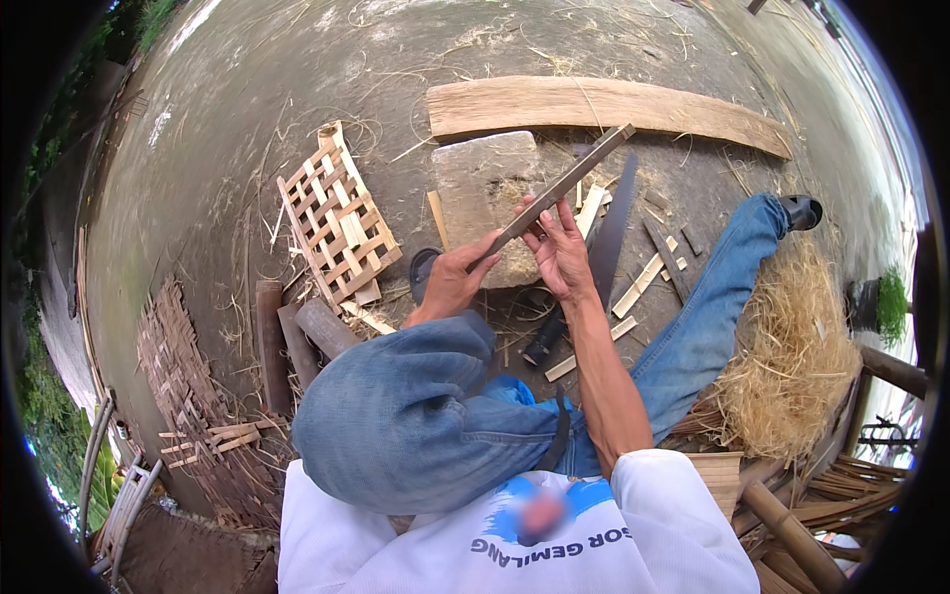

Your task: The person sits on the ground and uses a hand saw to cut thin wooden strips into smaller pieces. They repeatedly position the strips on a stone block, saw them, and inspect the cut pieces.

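A long, narrow, dark wooden strip [569,182] slants up and to the right in front of me. My left hand [456,277] is closed round its lower end, thumb along it. My right hand [559,249] is turned palm up, its fingers curled behind the strip near the middle. Below the strip lies a pale, worn rectangular block [485,178]. Just right of my right hand a hand saw [615,213] rests on the ground, its dark handle [545,339] partly beside my forearm.
A curved wooden plank [604,105] lies across the far side. To the left are an openwork woven panel [336,220] and short dark wood pieces [271,337]. Pale split strips [643,285] are scattered near the saw. Shavings [787,346] pile up beyond my outstretched right leg.
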`<action>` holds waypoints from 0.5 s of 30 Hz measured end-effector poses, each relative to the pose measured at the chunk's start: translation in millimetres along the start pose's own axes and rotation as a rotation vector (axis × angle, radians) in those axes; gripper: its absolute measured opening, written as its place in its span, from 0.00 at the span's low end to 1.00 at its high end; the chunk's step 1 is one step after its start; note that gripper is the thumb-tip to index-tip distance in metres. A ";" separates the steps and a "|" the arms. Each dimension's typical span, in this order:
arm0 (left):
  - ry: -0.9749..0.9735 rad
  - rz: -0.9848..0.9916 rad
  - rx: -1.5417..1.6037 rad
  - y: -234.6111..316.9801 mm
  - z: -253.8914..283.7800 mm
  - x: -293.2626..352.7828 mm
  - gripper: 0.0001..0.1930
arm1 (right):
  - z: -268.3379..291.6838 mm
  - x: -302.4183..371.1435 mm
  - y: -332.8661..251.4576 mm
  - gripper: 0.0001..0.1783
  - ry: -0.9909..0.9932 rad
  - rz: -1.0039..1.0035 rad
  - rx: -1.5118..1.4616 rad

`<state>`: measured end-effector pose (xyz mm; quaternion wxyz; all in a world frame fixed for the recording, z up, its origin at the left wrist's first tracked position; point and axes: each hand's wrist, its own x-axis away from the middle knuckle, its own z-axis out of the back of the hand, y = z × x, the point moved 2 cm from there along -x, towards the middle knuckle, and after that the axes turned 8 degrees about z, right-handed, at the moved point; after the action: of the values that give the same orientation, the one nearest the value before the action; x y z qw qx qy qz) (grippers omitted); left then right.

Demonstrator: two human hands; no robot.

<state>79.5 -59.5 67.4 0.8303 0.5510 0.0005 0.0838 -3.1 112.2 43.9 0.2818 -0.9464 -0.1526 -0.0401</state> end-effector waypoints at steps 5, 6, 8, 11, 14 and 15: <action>-0.005 0.010 -0.009 0.6 1.1 0.6 0.22 | 1.1 -0.6 -0.6 0.25 -0.010 -0.018 -0.024; -0.004 0.006 0.001 -0.4 0.9 0.8 0.22 | 0.9 -0.3 -0.8 0.25 -0.012 -0.023 -0.025; -0.004 -0.004 0.022 -1.1 -0.1 0.3 0.22 | 2.0 0.0 -1.9 0.25 -0.014 -0.030 -0.026; -0.023 -0.014 0.036 -0.5 -0.9 -0.3 0.22 | 5.2 -1.7 -2.4 0.26 -0.018 -0.032 -0.021; -0.037 0.022 0.032 -0.7 -2.0 0.0 0.22 | 7.8 -1.8 -2.0 0.27 -0.011 -0.025 -0.014; -0.038 0.024 0.043 -0.9 -2.1 0.1 0.22 | 7.9 -1.8 -2.0 0.27 -0.011 -0.028 -0.015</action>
<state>79.5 -57.9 65.7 0.8171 0.5701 -0.0202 0.0831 -5.5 117.6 37.9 0.2734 -0.9465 -0.1670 -0.0398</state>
